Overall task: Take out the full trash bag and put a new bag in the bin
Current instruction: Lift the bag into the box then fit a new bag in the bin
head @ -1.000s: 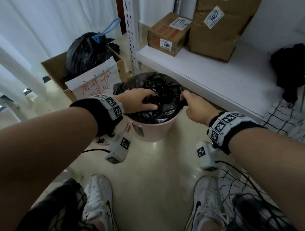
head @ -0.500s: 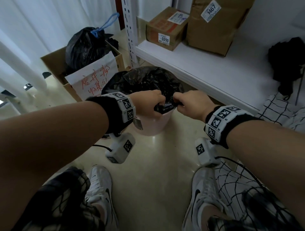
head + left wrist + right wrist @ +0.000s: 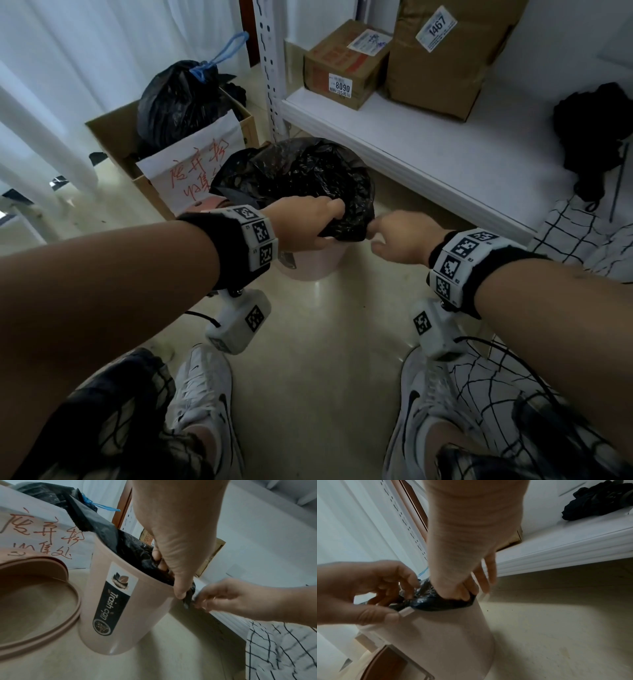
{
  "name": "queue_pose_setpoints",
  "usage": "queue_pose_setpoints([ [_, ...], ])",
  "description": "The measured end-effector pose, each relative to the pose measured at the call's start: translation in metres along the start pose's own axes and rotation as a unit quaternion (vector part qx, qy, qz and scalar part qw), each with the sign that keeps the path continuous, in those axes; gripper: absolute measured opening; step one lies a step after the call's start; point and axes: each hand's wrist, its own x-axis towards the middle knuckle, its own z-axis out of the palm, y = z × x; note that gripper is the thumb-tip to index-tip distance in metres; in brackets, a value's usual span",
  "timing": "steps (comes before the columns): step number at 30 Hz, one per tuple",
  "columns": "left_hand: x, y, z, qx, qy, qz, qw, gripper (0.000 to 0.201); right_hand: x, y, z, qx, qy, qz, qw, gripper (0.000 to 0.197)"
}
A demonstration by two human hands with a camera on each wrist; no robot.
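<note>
A pink trash can stands on the floor with a crumpled black trash bag in it. My left hand grips a bunch of the bag's edge at the near rim, thumb outside the can. Just to its right, my right hand pinches the same bunched edge between thumb and forefinger, its other fingers straight. The right wrist view shows both hands meeting on the black plastic above the can's wall. What lies inside the bag is hidden.
The can's pink lid lies on the floor at its left. Behind stands a cardboard box with a paper sign and a tied black bag. A white shelf with boxes runs close on the right. My shoes are below.
My hands have come together from the two sides of the rim to its near side, gathering the bag's edge. The right hand's grip has loosened to a pinch.
</note>
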Motion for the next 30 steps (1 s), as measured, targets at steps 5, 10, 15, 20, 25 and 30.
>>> queue_pose_setpoints([
  [5, -0.006, -0.013, -0.007, -0.003, -0.063, -0.057, 0.996, 0.057, 0.010, -0.021, -0.018, 0.021, 0.176, -0.057, 0.983, 0.017],
  [10, -0.011, -0.027, -0.006, 0.017, -0.085, -0.065, 0.994, 0.043, 0.025, -0.038, -0.013, 0.031, 0.057, -0.078, 0.995, 0.033],
  [15, -0.018, -0.036, -0.007, 0.065, -0.037, -0.021, 0.997, 0.039, 0.022, -0.037, -0.011, -0.023, 0.079, -0.085, 0.993, 0.019],
  [20, -0.022, -0.036, -0.003, 0.135, 0.059, -0.018, 0.989, 0.028, 0.021, -0.020, -0.013, -0.093, 0.078, -0.013, 0.992, 0.024],
  [25, -0.019, -0.028, -0.009, 0.114, 0.047, 0.008, 0.992, 0.022, 0.017, -0.025, -0.011, -0.015, 0.123, -0.069, 0.990, 0.039],
  [30, -0.020, -0.020, -0.006, 0.161, 0.031, 0.016, 0.986, 0.020, 0.018, -0.048, -0.017, 0.012, 0.152, -0.124, 0.980, 0.026],
])
